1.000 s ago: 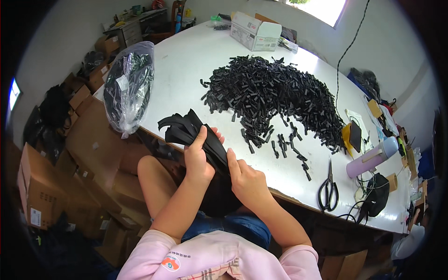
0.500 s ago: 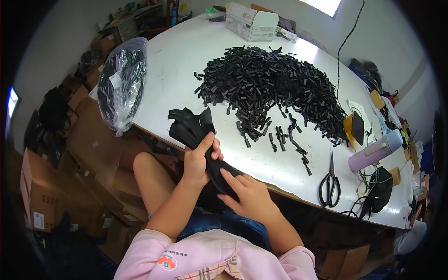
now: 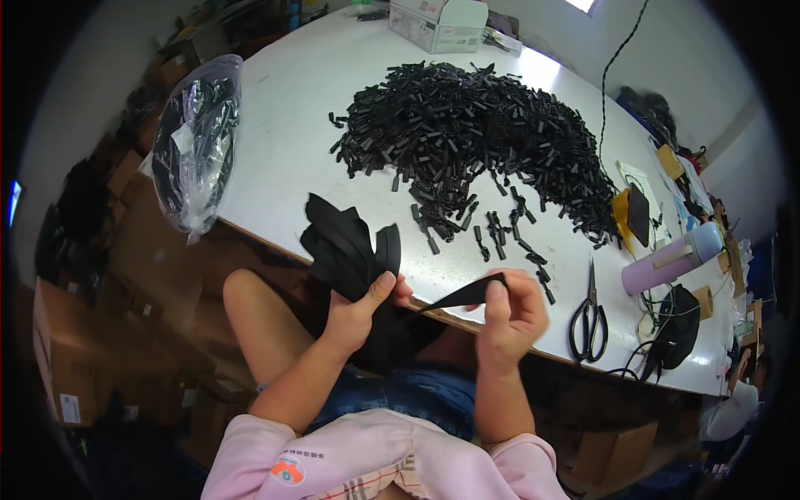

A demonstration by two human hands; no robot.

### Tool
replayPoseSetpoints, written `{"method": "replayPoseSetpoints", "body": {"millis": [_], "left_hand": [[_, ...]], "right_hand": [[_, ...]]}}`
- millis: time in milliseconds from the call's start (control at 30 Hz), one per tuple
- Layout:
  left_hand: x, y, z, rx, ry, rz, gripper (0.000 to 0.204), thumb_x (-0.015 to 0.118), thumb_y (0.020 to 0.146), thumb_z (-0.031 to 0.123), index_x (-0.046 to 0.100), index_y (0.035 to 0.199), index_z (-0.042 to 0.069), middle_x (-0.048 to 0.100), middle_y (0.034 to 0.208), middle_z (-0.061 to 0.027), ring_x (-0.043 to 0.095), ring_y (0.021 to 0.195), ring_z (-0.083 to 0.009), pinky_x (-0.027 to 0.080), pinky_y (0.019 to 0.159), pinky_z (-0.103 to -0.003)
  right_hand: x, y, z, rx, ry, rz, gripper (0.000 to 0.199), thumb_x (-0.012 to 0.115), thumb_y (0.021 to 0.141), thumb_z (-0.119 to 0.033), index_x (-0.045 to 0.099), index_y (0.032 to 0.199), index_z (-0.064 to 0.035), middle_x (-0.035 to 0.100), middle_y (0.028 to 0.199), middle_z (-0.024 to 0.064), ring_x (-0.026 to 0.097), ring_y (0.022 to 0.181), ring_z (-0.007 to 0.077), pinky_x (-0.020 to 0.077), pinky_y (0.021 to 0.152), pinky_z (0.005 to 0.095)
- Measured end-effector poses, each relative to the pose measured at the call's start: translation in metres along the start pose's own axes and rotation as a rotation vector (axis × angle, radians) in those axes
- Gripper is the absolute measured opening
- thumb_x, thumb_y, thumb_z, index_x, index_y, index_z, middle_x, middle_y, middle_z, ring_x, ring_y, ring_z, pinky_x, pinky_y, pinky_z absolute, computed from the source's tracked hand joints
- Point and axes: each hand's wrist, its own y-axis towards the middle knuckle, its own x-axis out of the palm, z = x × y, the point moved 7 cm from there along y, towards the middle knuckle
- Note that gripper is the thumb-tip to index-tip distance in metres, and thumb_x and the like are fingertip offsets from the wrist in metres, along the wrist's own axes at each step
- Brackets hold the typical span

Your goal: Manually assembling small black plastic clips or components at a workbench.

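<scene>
A bundle of black fabric strips [image 3: 343, 242] is gripped in my left hand [image 3: 360, 315], its loose ends fanning out above the fist over the table edge. The rest of the bundle hangs down toward my lap, partly hidden by the hand. My right hand [image 3: 510, 321] pinches the end of one black strip [image 3: 457, 296] between thumb and fingers. That strip stretches taut and slightly twisted from the bundle to the right. Beyond both hands, a large heap of small black tab-like pieces [image 3: 475, 125] covers the middle of the white table [image 3: 279, 137].
Black-handled scissors [image 3: 590, 321] lie at the right, near a lilac bottle [image 3: 667, 268], a phone-like dark slab [image 3: 637, 215] and a tangled black cable. A clear bag of black material [image 3: 198, 146] sits at the left edge. A white carton [image 3: 437, 27] stands at the back; cardboard boxes [image 3: 100, 358] fill the floor.
My right hand has left the lower bundle and moved right and up, drawing one strip out sideways. My left hand has shifted slightly right, still holding the bundle. The view has tilted a little.
</scene>
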Motion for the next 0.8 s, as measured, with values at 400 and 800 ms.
{"method": "replayPoseSetpoints", "body": {"millis": [400, 800], "left_hand": [[0.02, -0.017, 0.013, 0.492, 0.242, 0.073, 0.018, 0.054, 0.079, 0.005, 0.053, 0.096, -0.001, 0.057, 0.082, -0.0051, 0.054, 0.075, -0.013, 0.044, 0.066, -0.023], [0.022, -0.013, -0.021, -0.335, 0.029, -0.284, 0.019, 0.057, 0.073, 0.012, 0.052, 0.083, -0.004, 0.048, 0.054, -0.0061, 0.041, 0.04, -0.0095, 0.037, 0.04, -0.024]], "right_hand": [[0.052, -0.024, 0.031, 0.333, 0.139, -0.394, 0.009, 0.055, 0.075, -0.004, 0.054, 0.081, 0.003, 0.055, 0.065, 0.0053, 0.053, 0.054, 0.0079, 0.0415, 0.047, 0.0193], [0.009, -0.001, 0.044, 0.413, 0.396, -0.062, 0.009, 0.057, 0.075, -0.007, 0.051, 0.069, -0.0033, 0.046, 0.056, -0.0024, 0.035, 0.04, 0.0033, 0.0241, 0.035, 0.0161]]}}
